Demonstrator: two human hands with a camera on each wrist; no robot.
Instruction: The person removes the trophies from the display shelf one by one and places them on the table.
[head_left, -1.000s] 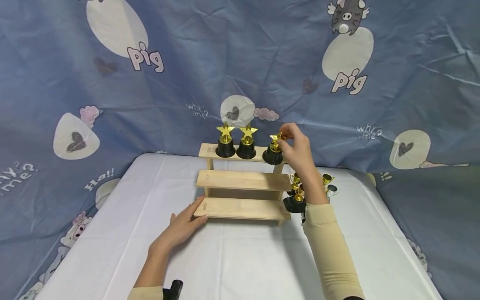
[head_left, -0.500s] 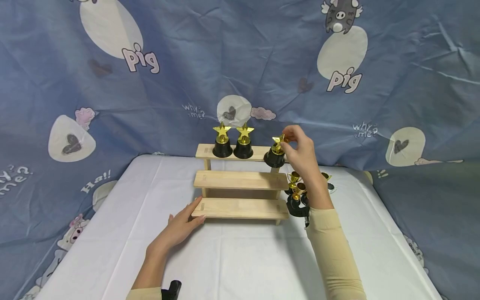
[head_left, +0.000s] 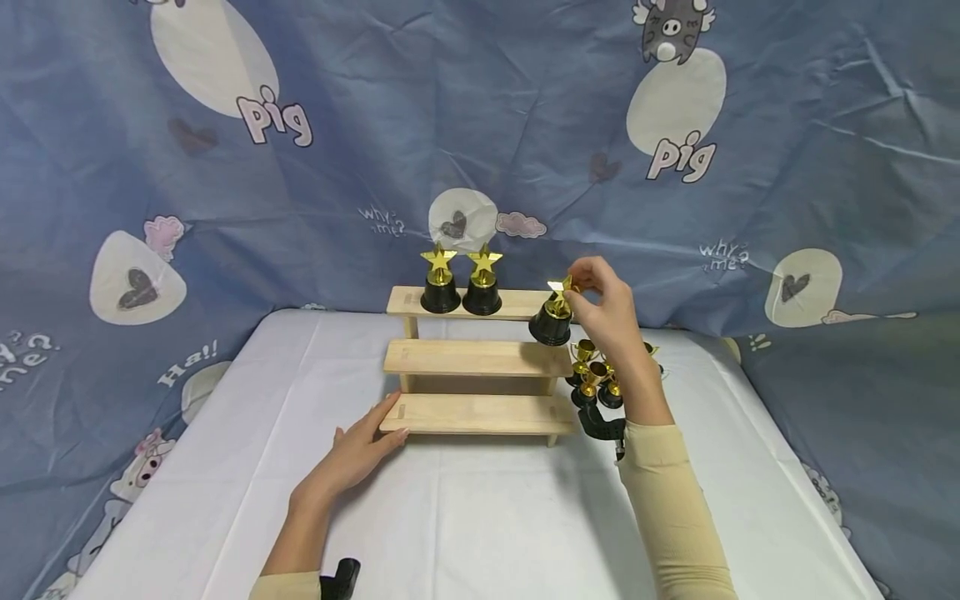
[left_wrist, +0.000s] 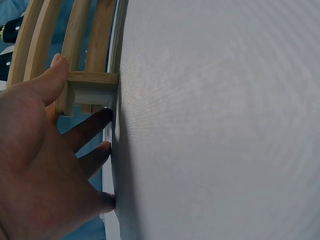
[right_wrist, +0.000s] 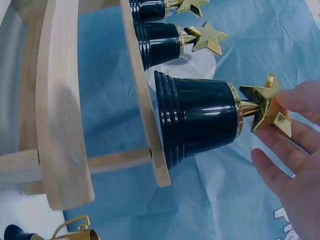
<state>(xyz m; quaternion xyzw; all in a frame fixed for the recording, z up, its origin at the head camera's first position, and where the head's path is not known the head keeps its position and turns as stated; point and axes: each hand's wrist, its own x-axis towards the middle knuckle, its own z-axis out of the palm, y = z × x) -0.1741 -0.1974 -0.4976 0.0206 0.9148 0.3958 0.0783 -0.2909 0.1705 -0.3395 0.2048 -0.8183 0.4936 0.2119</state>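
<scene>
My right hand (head_left: 609, 312) pinches the gold star of a trophy (head_left: 551, 327) with a black base. The trophy leans slightly at the right end of the top board; whether its base touches the wood I cannot tell. Two matching star trophies (head_left: 440, 293) (head_left: 482, 295) stand upright to its left. In the right wrist view, thumb and fingers hold the gold star (right_wrist: 270, 107). My left hand (head_left: 354, 454) holds the lower left end of the three-tier wooden shelf (head_left: 476, 414), thumb at the board's front and other fingers spread beside it.
Several small gold cup trophies (head_left: 585, 371) with black bases stand right of the shelf, partly hidden by the right forearm. White cloth (head_left: 487, 517) covers the table. A blue printed curtain (head_left: 420, 108) hangs behind the shelf.
The held trophy has shifted slightly right and toward the front of the top board, with my right hand. My left hand stays on the shelf's end. The head view has shifted a little.
</scene>
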